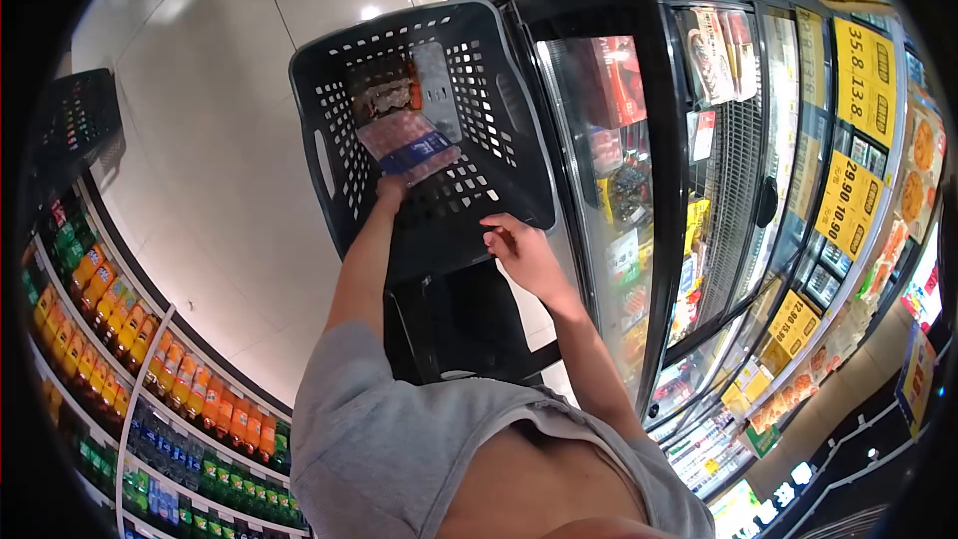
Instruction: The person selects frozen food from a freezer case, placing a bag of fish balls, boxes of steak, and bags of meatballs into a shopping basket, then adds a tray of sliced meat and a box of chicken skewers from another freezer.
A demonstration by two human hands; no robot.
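Grey shirt (379,409) nearest. Pink pack (399,133) lying in basket (307,90), beyond my nearer left hand (392,188), touching its edge, grip and long axis unclear; my right hand (519,248) is hanging empty, loosely curled.

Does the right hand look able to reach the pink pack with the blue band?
Probably yes. The right hand looks empty by the near rim of the open-topped basket, with no visible obstacle before the pink pack; the left hand is at one corner.
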